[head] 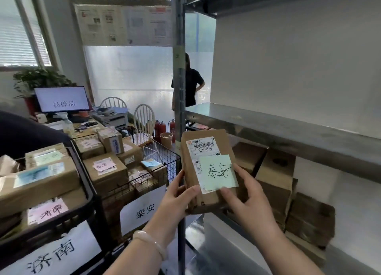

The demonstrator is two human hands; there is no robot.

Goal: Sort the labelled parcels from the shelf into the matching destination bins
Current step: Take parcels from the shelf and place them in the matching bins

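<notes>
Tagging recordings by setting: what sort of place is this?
Probably a small parcel sorting room beside an office: wire bins signed with city names and full of boxes, a steel shelf with more parcels, and a desk with a monitor. Both hands hold a labelled parcel.

Daylight scene, evenly bright, slightly washed. Main light comes from the window (18, 33) with blinds at upper left and the frosted glass panel (127, 79) behind the desk; both are near blown out. The person (189, 85) standing against that panel reads as a dark backlit shape. Monitor (61, 99) screen glows white. Soft sheen on the steel shelf (288, 130) front edge; deep shadow under it, so the cartons (288, 184) at the shelf's back are murky. Green note (218, 171) on the held parcel (204, 167) is sharp and legible. Wide-angle bending: the shelf post (179, 89) and edges bow toward the frame sides. Mild softness and compression smear overall, worst at the left edge boxes.
</notes>
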